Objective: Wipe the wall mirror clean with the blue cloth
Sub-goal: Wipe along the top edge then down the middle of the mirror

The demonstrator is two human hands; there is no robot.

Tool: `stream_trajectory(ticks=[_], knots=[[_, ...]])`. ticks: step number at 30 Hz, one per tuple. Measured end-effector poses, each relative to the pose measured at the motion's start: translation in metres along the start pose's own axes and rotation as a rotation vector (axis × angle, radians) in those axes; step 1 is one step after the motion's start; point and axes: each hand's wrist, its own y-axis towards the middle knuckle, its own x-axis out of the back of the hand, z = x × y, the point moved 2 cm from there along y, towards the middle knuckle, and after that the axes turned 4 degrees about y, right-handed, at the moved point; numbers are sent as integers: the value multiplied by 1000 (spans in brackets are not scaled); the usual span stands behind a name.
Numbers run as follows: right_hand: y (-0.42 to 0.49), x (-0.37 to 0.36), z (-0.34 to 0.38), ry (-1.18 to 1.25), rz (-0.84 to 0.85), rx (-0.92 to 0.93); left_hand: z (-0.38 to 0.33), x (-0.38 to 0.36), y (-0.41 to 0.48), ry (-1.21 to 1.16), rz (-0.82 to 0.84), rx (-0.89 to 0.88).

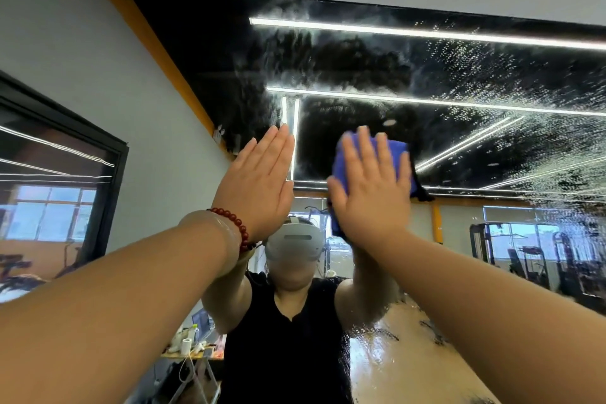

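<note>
The wall mirror [475, 82] fills the view ahead, wet with droplets and streaks across its upper right. My right hand [372, 188] lies flat with fingers straight, pressing the folded blue cloth [400, 157] against the glass at centre. Beside it, my left hand [259, 182] is flat with fingers together, palm toward the mirror, a red bead bracelet on the wrist. Whether it touches the glass I cannot tell. My reflection stands below both hands.
An orange strip [157, 52] runs along the mirror's left edge beside a grey wall. A dark-framed panel [65, 174] hangs on that wall at left. The mirror reflects gym machines at right and a cluttered small table at bottom centre.
</note>
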Motion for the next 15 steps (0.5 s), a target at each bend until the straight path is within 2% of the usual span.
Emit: stream_trajectory(ticks=[2,3,4,6,8,9,10,11,13,15], knots=[[-8,-5,3,-44,83,381,-1,-1,1,9,6,-5],[-8,-5,-2,-76,106,513,-1,0,1,11,6,-5],[-5,-4,-8,-95,114,541,0,0,1,10,7,-5],[2,2,-21,-54,49,315,1,1,1,4,21,-7],[7,8,-32,11,-2,-92,2,2,0,-7,31,-12],[8,7,-32,32,7,-237,2,3,1,-25,34,-17],[7,6,-29,39,16,-300,2,4,1,-51,39,-19],[4,5,-22,31,16,-282,3,7,2,-70,39,-18],[-5,2,-4,2,6,-49,13,13,2,-34,14,-11],[-15,-6,11,-40,59,338,28,18,0,15,3,11]])
